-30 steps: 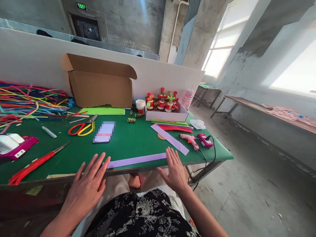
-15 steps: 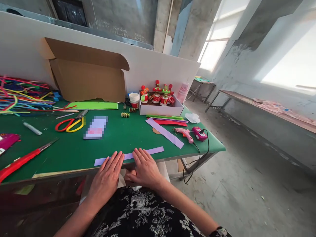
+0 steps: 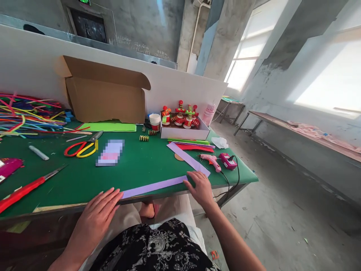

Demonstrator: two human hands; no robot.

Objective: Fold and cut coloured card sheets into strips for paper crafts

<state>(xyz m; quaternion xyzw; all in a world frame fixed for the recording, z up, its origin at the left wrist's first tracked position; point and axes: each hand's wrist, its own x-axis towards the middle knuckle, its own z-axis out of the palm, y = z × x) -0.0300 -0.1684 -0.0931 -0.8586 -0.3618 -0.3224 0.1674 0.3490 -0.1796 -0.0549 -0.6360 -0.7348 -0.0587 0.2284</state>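
A long purple paper strip [image 3: 153,186] lies along the near edge of the green table [image 3: 84,177]. My left hand [image 3: 97,214] rests flat at the strip's left end, fingers stretched out. At the strip's right end my right hand [image 3: 199,186] lies with fingers spread, its fingertips touching the paper. Neither hand grips anything. A second purple strip [image 3: 188,159] lies slanted just beyond my right hand.
A pink glue gun [image 3: 210,160] with a black cord lies at the right. Red-yellow scissors [image 3: 80,148], red-handled shears [image 3: 25,188], a heap of pipe cleaners [image 3: 28,113], an open cardboard box [image 3: 105,94] and a white box of small figures [image 3: 184,126] stand farther back.
Half a second ago both hands lay close together on the middle of the strip; they have slid apart to its two ends.
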